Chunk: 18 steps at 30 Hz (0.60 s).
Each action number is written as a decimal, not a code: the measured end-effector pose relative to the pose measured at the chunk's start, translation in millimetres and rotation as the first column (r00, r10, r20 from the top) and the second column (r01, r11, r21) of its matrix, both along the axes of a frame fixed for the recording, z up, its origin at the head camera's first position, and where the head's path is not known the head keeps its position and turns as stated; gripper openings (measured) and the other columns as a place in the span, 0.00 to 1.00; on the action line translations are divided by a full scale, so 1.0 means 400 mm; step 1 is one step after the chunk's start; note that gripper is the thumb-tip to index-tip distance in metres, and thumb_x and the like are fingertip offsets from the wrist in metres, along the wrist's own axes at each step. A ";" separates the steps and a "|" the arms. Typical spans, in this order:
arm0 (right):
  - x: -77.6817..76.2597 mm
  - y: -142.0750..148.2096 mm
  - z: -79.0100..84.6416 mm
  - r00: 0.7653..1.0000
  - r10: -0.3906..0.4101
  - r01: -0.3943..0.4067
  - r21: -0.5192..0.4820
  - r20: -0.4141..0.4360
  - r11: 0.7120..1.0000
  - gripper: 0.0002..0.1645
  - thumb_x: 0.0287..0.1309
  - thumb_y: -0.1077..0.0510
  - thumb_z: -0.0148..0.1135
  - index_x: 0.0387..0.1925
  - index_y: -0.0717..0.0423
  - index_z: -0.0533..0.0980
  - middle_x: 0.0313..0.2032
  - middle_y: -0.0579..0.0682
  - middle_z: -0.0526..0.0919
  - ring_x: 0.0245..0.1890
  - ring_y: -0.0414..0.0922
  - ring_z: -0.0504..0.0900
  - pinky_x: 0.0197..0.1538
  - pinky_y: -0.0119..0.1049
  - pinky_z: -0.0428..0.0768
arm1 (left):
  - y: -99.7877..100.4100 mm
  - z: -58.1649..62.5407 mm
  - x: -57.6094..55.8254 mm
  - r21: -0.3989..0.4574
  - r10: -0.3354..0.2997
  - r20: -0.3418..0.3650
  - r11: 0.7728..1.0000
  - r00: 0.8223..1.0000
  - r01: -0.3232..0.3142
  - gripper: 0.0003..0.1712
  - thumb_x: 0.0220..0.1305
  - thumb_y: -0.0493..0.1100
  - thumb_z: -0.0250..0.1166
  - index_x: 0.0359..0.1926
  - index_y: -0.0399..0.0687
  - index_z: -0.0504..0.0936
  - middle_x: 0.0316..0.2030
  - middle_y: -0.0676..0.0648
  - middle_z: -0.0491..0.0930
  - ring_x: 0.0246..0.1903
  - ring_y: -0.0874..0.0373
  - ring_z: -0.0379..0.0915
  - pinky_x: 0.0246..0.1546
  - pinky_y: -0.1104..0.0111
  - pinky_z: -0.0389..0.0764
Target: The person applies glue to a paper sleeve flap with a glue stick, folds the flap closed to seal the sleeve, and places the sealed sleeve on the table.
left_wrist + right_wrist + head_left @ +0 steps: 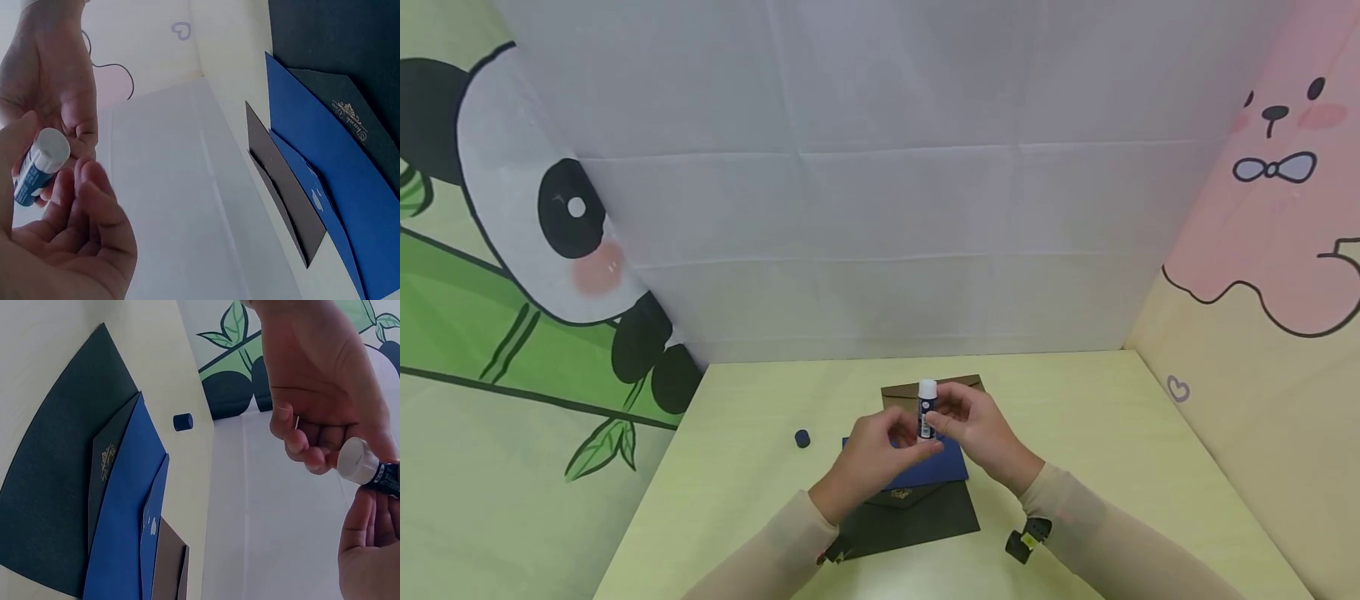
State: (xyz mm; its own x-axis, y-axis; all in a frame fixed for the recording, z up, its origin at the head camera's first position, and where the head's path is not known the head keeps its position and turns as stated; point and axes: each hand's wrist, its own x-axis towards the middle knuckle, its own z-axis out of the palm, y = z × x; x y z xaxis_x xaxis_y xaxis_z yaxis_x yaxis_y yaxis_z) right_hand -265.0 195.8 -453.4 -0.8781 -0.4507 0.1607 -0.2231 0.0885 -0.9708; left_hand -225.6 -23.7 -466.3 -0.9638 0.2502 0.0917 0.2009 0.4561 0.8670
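Both hands hold one glue stick (927, 407), navy-labelled with white ends, upright above the envelopes in the head view. My right hand (985, 429) grips its barrel, thumb across the label and fingers behind. At its lower end, my left hand (872, 454) pinches the white base between thumb and fingers. The left wrist view shows the round white end of the glue stick (51, 150) by the left thumb. A small dark blue cap (802, 438) lies on the table, left of the hands.
Beneath the hands lie overlapping envelopes: a blackish-green one (917, 521) with a gold emblem nearest, a blue one (936, 468) in the middle, and a brown one (895, 396) farthest. A white cloth wall (880, 250) stands behind the pale table (1075, 400), with printed cloths at both sides.
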 end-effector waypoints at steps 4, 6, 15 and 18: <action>0.004 -0.003 0.004 1.000 -0.001 0.001 0.001 0.002 1.000 0.21 0.84 0.68 0.68 0.69 0.75 0.80 0.54 0.68 0.88 0.50 0.41 0.86 0.57 0.28 0.86 | 0.007 0.006 0.007 -0.021 0.038 -0.027 0.999 0.999 -0.039 0.19 0.74 0.55 0.86 0.42 0.50 0.87 0.35 0.55 0.88 0.33 0.64 0.81 0.35 0.72 0.83; 0.005 -0.002 0.007 1.000 0.000 0.000 0.006 -0.001 1.000 0.20 0.84 0.67 0.68 0.69 0.75 0.80 0.54 0.67 0.88 0.50 0.41 0.86 0.57 0.28 0.87 | 0.007 0.012 0.009 -0.023 0.033 -0.023 0.999 0.999 -0.034 0.18 0.75 0.55 0.85 0.42 0.49 0.87 0.35 0.54 0.88 0.32 0.64 0.81 0.35 0.72 0.83; 0.011 0.002 0.018 1.000 0.016 -0.015 0.006 -0.011 1.000 0.20 0.85 0.67 0.67 0.70 0.75 0.80 0.54 0.67 0.88 0.51 0.42 0.85 0.57 0.29 0.86 | 0.000 0.030 0.012 0.068 -0.134 0.104 0.989 0.985 0.128 0.13 0.91 0.40 0.66 0.63 0.33 0.86 0.50 0.38 0.93 0.43 0.59 0.86 0.45 0.68 0.90; 0.009 0.001 0.018 1.000 0.019 -0.019 0.003 -0.015 1.000 0.20 0.85 0.68 0.67 0.70 0.75 0.80 0.54 0.69 0.88 0.51 0.42 0.85 0.57 0.29 0.86 | -0.002 0.038 0.011 0.127 -0.197 0.148 0.976 0.969 0.179 0.16 0.94 0.35 0.57 0.68 0.27 0.82 0.52 0.32 0.92 0.44 0.57 0.86 0.44 0.68 0.89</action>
